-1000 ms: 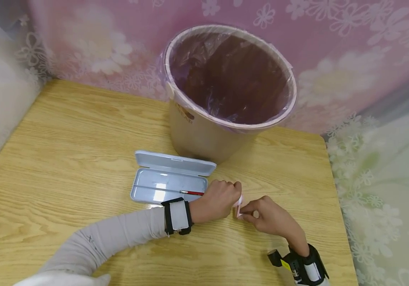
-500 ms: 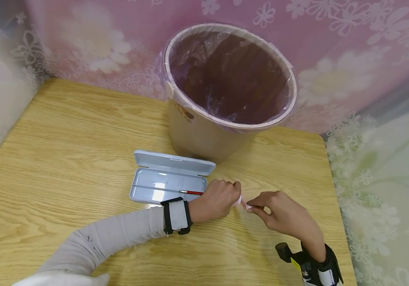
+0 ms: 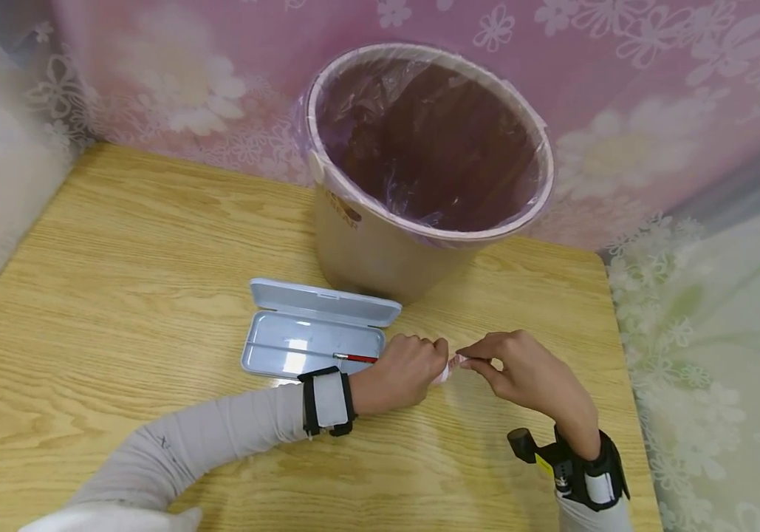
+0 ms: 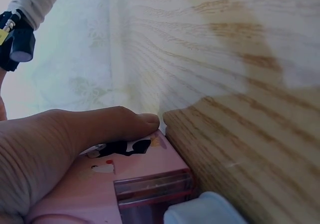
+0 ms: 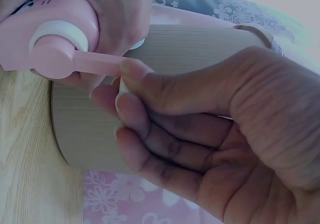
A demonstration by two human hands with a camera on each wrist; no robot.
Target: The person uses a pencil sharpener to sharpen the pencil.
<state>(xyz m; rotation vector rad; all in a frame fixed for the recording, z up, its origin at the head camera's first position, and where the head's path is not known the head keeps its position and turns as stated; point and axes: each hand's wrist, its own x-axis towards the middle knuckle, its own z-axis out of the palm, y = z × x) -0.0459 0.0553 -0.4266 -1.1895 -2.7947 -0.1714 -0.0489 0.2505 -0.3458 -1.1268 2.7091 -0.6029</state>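
Observation:
My left hand (image 3: pixel 406 373) grips a pink crank pencil sharpener (image 4: pixel 90 189) with cartoon prints and a clear window, low over the table. In the left wrist view the thumb lies along its printed face. My right hand (image 3: pixel 526 373) pinches the end of the sharpener's pink crank (image 5: pixel 95 63) between thumb and index finger, over a small white knob (image 5: pixel 123 87). The crank points up and right from the sharpener in the head view. Most of the sharpener is hidden behind my left hand there.
An open light-blue pencil case (image 3: pixel 286 355) lies left of my left hand, holding a slim red stick (image 3: pixel 357 358) with a silver end. Behind it stands a large beige bin (image 3: pixel 380 255) lined with a clear bag. The wooden table (image 3: pixel 153 295) meets flowered walls.
My right hand has moved right and then up, turning the crank from pointing down to pointing up and right. My left hand has stayed in place on the pencil sharpener.

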